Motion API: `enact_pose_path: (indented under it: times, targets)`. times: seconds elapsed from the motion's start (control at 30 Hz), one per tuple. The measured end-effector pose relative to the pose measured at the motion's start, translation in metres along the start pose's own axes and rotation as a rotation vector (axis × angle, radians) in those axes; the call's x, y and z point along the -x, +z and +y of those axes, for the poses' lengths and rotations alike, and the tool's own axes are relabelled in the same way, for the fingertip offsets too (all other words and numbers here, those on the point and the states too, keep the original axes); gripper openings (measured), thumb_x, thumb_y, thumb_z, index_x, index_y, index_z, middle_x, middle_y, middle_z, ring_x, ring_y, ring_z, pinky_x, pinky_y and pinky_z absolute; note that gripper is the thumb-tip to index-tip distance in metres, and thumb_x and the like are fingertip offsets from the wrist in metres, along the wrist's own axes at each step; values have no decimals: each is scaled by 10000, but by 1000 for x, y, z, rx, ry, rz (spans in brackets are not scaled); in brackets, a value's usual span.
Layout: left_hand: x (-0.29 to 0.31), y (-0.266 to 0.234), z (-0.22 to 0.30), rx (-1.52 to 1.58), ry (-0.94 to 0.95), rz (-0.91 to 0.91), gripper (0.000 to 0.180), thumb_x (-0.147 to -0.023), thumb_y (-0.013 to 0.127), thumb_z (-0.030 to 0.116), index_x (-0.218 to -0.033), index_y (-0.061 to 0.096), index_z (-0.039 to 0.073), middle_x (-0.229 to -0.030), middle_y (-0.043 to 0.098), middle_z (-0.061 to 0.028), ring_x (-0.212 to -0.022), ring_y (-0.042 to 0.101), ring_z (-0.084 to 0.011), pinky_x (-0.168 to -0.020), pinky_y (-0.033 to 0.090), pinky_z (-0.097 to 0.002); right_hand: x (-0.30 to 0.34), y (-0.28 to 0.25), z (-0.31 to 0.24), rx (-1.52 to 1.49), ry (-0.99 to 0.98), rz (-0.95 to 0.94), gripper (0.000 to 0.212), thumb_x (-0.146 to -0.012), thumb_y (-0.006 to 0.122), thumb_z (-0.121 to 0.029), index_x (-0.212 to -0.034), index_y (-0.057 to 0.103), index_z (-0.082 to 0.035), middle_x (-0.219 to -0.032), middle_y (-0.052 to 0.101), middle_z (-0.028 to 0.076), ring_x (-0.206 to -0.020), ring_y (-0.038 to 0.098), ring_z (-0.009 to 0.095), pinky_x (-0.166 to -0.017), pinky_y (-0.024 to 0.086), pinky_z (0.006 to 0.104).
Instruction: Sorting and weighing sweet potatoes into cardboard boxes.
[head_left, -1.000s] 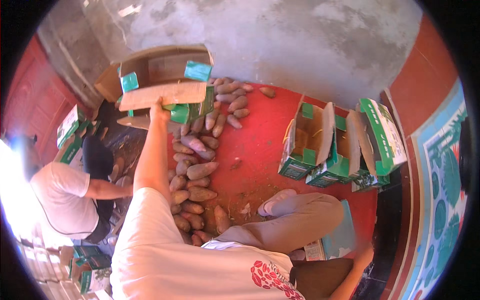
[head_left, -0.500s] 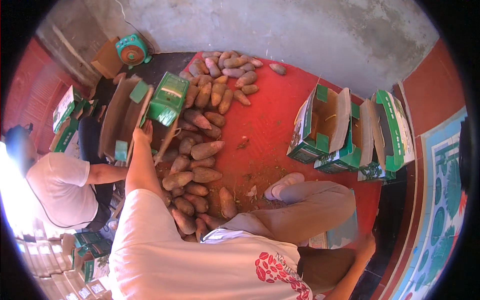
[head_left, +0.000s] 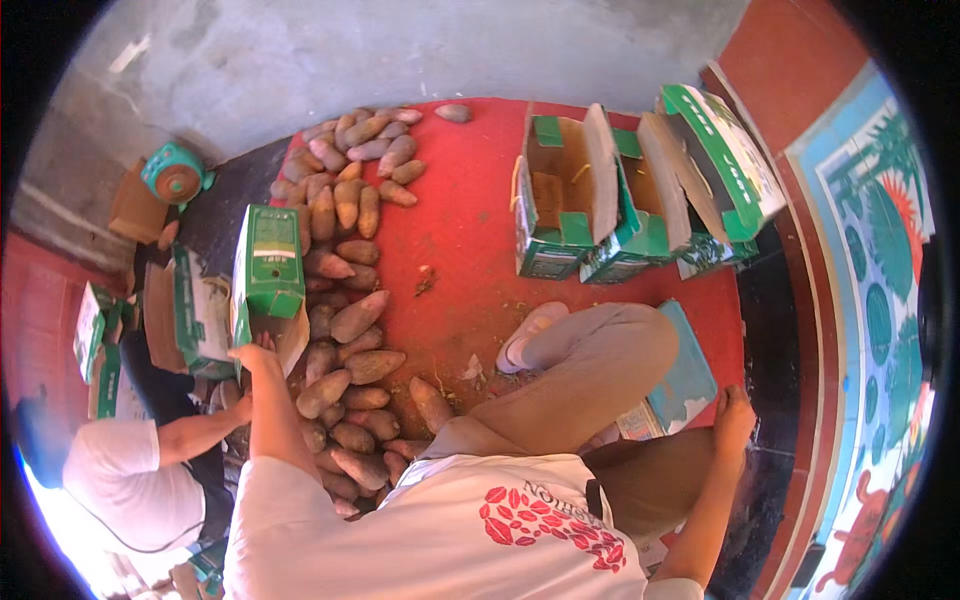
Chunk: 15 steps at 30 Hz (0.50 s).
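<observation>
My left arm reaches out over the pile, and my left hand [head_left: 255,350] grips the lower flap edge of a green and white cardboard box [head_left: 274,270]. The box is tilted, with its green printed end facing up and its brown flap hanging open toward my hand. Beside and below it lie many large reddish-brown tubers [head_left: 350,362] that look like sweet potatoes, partly hidden by my arm. My right hand [head_left: 735,412] is curled closed beside my bent knee, with nothing visible in it.
Several open green boxes [head_left: 560,250] stand at the right on the red sheet [head_left: 455,220]. At the left a co-worker [head_left: 140,470] sits near another carton [head_left: 200,310]. A green fan [head_left: 175,175] stands by the wall. A blue panel [head_left: 685,365] lies by my knee.
The view has shifted, so the scene sits further left. The box in my left hand has separated visibly from the carton beside it and turned more upright. My right hand has risen slightly.
</observation>
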<state>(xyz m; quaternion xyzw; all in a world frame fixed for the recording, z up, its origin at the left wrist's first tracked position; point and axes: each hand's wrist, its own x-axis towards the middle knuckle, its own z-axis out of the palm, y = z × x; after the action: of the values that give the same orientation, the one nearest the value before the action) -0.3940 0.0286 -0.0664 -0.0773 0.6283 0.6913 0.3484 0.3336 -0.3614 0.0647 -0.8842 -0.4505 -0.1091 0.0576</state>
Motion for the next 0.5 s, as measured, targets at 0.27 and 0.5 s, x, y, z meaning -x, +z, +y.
enact_pose_path:
  times: [0.27, 0.5]
  targets:
    - [33, 8, -51, -240, -36, -140, 511, -915, 295, 498, -1157, 437, 71, -1018, 590, -118, -813, 610, -238, -689, 468, -321, 3, -13, -11, -73, 18, 20, 50, -798, 556, -75, -792, 549, -25, -765, 570, 166, -679, 575, 363, -567, 450, 437]
    - [1, 50, -40, -451, -148, -347, 480, -920, 296, 467, -1240, 343, 112, -1081, 586, -78, -923, 592, -233, -699, 458, -355, 4, -13, -5, -109, 16, 51, 47, -789, 568, -81, -794, 558, -35, -781, 578, 154, -681, 583, 356, -566, 462, 434]
